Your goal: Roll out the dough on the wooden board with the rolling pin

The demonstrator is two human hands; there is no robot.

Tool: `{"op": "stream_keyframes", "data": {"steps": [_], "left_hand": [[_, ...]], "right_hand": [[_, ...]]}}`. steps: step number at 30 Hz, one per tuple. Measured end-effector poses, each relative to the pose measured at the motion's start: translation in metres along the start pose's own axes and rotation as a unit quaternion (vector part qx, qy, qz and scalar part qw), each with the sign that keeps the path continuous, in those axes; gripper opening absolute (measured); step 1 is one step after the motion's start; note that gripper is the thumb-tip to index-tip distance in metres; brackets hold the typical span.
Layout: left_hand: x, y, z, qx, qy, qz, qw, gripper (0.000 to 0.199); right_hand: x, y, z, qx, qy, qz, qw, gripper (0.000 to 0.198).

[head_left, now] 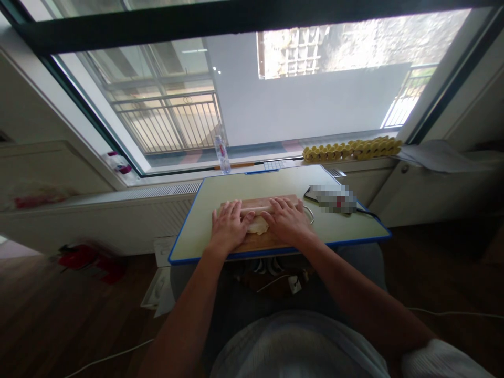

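A pale rolling pin [255,210] lies crosswise on a brown wooden cutting board [255,241] on the small table. My left hand [231,224] rests on its left end, fingers stretched out over the top and the thumb pointing inward. On the right end lies my right hand [286,218], its fingers also laid flat and slightly spread. Between the two thumbs, a flat piece of cream-coloured dough [258,226] shows just on the near side of the pin. Both palms hide the pin's ends. A metal handle [309,214] curves out at the board's right edge.
The blue-edged table [200,231] stands over my lap. A phone-like device [313,194], partly blurred, lies at its right with a strap. On the windowsill are a plastic bottle [222,156] and yellow egg trays [350,149]. A red fire extinguisher [92,262] is on the floor at left.
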State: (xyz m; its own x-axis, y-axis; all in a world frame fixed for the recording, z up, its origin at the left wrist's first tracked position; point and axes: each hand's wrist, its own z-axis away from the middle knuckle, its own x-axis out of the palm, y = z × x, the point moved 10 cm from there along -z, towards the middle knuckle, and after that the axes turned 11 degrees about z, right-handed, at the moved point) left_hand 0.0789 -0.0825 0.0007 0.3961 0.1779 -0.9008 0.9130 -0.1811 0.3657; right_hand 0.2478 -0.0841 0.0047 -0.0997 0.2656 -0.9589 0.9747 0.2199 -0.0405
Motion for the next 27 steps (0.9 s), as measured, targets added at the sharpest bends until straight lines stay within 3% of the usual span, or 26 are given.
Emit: {"op": "stream_keyframes", "data": {"steps": [10,13,21,24,27], "left_hand": [[-0.009,0.008,0.085,0.038,0.037,-0.009,0.999,0.071],[-0.009,0.007,0.075,0.03,0.026,-0.009,0.999,0.07],[0.001,0.0,-0.006,-0.01,0.01,0.017,1.0,0.067],[0.003,-0.001,-0.012,-0.018,0.006,0.026,0.999,0.067],[-0.003,0.004,0.008,0.002,0.032,0.011,0.999,0.067]], "right_hand": [[-0.01,-0.002,0.083,-0.014,0.073,-0.012,0.997,0.064],[-0.008,0.004,0.07,0.002,0.067,-0.008,0.998,0.064],[0.008,0.02,-0.015,0.044,0.002,0.011,0.999,0.07],[0.009,0.022,-0.018,0.054,-0.005,0.005,0.998,0.068],[0.002,0.019,0.003,0.05,0.028,0.001,0.998,0.067]]}}
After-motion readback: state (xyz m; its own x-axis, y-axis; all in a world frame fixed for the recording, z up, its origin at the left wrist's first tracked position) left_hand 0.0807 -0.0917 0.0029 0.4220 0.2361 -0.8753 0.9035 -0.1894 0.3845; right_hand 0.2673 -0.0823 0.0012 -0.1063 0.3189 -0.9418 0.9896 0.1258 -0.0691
